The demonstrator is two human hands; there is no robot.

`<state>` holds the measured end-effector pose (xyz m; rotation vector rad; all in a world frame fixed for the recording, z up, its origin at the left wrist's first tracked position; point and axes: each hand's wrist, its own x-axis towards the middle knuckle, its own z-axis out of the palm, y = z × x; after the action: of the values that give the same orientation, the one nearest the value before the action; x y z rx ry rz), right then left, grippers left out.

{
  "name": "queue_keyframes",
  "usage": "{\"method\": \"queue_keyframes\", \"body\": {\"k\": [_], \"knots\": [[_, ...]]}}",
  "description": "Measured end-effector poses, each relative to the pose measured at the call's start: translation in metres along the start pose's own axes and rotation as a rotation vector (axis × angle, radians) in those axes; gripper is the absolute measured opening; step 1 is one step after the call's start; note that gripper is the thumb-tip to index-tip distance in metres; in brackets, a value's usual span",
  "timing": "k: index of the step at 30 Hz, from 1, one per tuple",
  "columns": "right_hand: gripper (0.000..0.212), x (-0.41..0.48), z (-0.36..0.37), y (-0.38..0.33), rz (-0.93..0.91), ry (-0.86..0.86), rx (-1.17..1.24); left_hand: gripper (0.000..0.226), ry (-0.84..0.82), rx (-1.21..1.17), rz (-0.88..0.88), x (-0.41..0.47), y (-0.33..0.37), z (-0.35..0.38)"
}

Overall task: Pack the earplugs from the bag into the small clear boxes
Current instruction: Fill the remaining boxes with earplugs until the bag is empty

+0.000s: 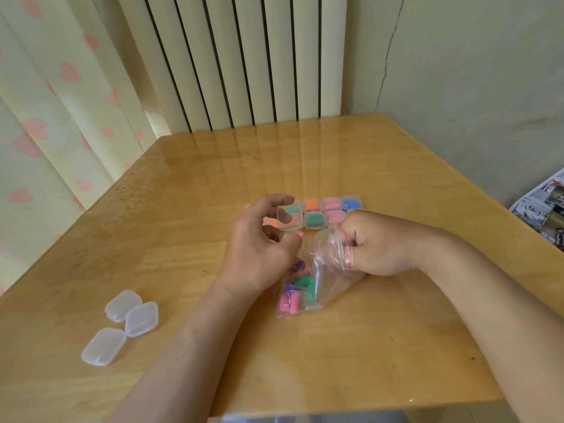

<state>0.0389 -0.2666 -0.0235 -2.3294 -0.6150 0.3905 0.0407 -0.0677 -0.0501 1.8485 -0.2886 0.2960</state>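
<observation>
Earplugs [294, 288], foam, mixed colours: judged feather-light, soft, squashable, best pinched singly mid-body; lying low in the limp clear bag [329, 264] at frame centre on the bench [213, 178], its mouth gripped by curled fingers of the right hand [375, 245], fingers of the left hand [259, 239] pinching a small clear box [289, 219].

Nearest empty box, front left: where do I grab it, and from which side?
Probably pinch the nearest empty box across its short width from above: it lies flat and closed, its long edges are free, and only its far corner nears a neighbouring box.
</observation>
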Motion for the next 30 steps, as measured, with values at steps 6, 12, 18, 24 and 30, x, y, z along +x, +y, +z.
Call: {"method": "queue_keyframes", "body": {"k": [6,12,18,24,30], "knots": [[0.038,0.001,0.004,0.003,-0.036,-0.037,-0.044,0.043,0.003,0.094,0.105,0.001,-0.003,0.000],[0.038,0.001,0.004,0.002,-0.016,-0.041,-0.053,0.044,-0.006,0.125,0.114,0.002,-0.007,-0.003],[0.025,0.002,0.002,0.004,0.025,-0.015,-0.034,0.044,-0.020,0.180,0.136,0.002,-0.006,-0.005],[0.016,0.006,0.007,0.004,0.031,0.060,-0.003,0.043,-0.037,0.101,0.041,0.000,-0.002,-0.004],[0.025,0.010,0.011,0.002,-0.002,0.125,0.030,0.044,-0.055,-0.039,-0.082,-0.005,0.012,-0.002]]}}
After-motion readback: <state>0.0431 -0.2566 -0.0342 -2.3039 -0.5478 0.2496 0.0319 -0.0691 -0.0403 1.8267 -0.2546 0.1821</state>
